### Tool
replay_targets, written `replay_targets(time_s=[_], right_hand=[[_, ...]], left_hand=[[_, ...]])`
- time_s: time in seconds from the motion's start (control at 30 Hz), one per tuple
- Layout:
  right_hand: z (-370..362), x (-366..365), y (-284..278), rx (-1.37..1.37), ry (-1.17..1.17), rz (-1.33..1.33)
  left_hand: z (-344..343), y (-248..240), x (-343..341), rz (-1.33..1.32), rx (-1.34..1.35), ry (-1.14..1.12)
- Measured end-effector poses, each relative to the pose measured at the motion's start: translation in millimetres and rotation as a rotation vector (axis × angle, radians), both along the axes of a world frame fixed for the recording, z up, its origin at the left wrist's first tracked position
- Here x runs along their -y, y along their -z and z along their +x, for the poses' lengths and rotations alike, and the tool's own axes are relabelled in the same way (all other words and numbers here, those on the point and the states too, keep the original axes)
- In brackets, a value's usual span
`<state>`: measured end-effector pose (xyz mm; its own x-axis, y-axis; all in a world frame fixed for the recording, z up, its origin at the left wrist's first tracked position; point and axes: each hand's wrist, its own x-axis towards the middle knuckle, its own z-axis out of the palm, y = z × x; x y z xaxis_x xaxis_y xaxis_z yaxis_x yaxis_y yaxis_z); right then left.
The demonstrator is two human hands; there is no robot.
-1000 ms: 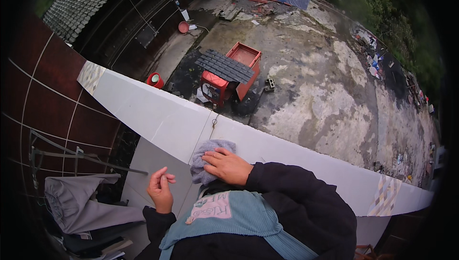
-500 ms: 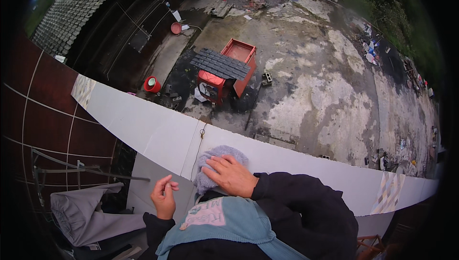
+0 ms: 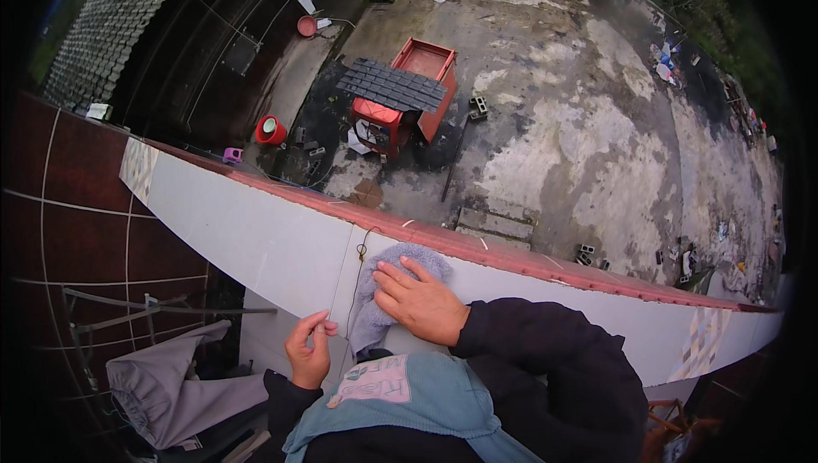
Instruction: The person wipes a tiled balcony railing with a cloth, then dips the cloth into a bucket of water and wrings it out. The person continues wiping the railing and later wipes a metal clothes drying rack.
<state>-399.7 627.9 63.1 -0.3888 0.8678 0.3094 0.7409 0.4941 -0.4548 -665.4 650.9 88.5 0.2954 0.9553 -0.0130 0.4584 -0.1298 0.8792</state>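
On the pale ledge (image 3: 281, 237) lies a fluffy grey cloth (image 3: 368, 322), bunched up and draped toward the ledge's inner edge. My right hand (image 3: 420, 303) presses down on it, fingers bent over its top and hiding part of it. Just left of the cloth, my left hand (image 3: 308, 350) is raised by the inner edge, loosely curled with gaps between the fingers and nothing in it. A thin dark cord with a small knotted loop (image 3: 361, 252) runs across the ledge beside the cloth.
Beyond the ledge's reddish outer edge is a drop to a concrete yard (image 3: 554, 148) with a red three-wheeled cart (image 3: 392, 118) and a red bucket (image 3: 271, 130). Grey trousers (image 3: 170, 386) hang from a metal rack (image 3: 119, 303) at lower left. A teal apron covers my front.
My right hand and the cloth have shifted slightly right and away from me. My left hand has moved a little right. The view has tilted, showing the ledge's red outer edge.
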Motion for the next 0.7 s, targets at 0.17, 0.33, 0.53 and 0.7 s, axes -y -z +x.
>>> replay_targets(time_s=[0.17, 0.33, 0.53, 0.7], right_hand=[[1, -10, -2, 0.032, 0.093, -0.006], [0, -17, -3, -0.030, 0.128, -0.058], [10, -14, -5, -0.035, 0.159, -0.087], [50, -8, -9, 0.006, 0.288, -0.130]], left_hand=[[4, 4, -7, -0.026, -0.017, 0.022], [4, 8, -11, -0.029, -0.010, 0.038], [2, 5, -9, 0.019, -0.014, 0.012], [0, 3, -1, 0.055, 0.008, -0.011]])
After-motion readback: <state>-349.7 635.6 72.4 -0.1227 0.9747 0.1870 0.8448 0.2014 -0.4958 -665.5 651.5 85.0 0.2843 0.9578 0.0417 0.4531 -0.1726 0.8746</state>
